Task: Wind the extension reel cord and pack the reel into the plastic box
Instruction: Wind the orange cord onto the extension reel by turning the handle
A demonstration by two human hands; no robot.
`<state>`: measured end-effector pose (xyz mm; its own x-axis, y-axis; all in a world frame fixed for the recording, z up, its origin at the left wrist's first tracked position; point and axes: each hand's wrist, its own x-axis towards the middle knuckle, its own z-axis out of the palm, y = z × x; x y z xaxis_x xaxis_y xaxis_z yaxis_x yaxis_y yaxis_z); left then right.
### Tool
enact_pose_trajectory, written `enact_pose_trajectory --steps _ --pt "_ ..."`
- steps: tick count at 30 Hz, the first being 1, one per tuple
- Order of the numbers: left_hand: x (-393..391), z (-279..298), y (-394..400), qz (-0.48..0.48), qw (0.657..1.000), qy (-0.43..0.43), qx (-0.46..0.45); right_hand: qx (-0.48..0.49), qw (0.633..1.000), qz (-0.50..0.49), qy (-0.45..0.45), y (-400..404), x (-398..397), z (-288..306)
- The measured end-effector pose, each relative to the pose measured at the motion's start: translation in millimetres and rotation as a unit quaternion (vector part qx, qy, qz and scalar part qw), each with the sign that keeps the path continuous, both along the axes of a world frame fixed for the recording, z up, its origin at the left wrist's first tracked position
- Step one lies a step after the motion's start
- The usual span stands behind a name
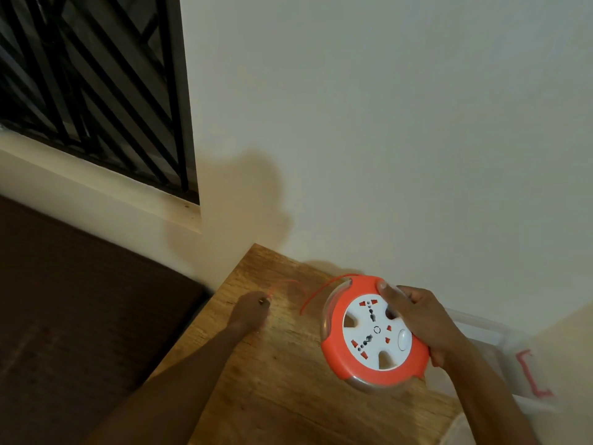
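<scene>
2 hands: right hand (423, 319) grips reel (373, 330) | table (272, 396) corner

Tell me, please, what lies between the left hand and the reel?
In the head view, bare wooden tabletop and a loose orange cord between left hand and reel.

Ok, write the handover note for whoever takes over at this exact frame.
Right hand: grip on the orange reel, tilted above the wooden table.
Left hand: closed, seemingly pinching the blurred thin orange cord out to the left.
Clear plastic box sits at the right, partly hidden.
Done: nothing complete; cord loose.
Left: wind the cord, pack the reel in the box.
</scene>
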<state>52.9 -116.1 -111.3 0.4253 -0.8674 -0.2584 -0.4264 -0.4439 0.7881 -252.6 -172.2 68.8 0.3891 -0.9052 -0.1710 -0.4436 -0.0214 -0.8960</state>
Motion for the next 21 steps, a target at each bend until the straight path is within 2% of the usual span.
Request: enact_pose_trajectory --steps 2,5,7,12,14,16,17,19,20,21 --pt "18.8 7.1 -4.4 0.119 0.984 0.131 0.013 0.002 1.000 -0.006 0.020 -1.5 -6.3 -7.0" --pt "40.8 10.2 -7.0 0.265 0.926 0.264 0.045 0.004 0.999 -0.022 0.047 -0.5 -18.1 -20.5" --pt "53.0 11.1 -3.2 0.318 0.901 0.291 0.048 0.011 0.997 -0.041 0.065 -0.5 -28.2 -29.6" --pt "72.4 9.4 11.7 0.385 0.874 0.293 0.036 0.036 0.992 -0.076 0.097 -0.1 -53.3 -49.0" --pt "69.2 15.2 15.7 0.347 0.902 0.254 0.041 0.041 0.991 -0.070 0.106 2.0 -54.3 -53.4" --pt "66.6 19.6 14.8 0.301 0.940 0.124 0.105 0.040 0.991 -0.062 0.110 3.2 -50.7 -56.0" --pt "62.9 18.6 11.6 0.284 0.954 0.049 0.089 0.041 0.992 -0.055 0.110 3.1 -48.0 -56.5" --pt "40.5 30.5 8.3 0.178 0.981 -0.061 0.043 0.047 0.992 -0.038 0.112 2.8 -40.7 -56.5" --pt "24.5 39.2 5.0 0.099 0.989 -0.111 0.007 0.051 0.992 -0.030 0.112 2.5 -36.6 -56.4" --pt "6.1 46.6 0.4 0.007 0.991 -0.126 -0.053 0.051 0.992 -0.019 0.114 2.3 -32.2 -56.1"
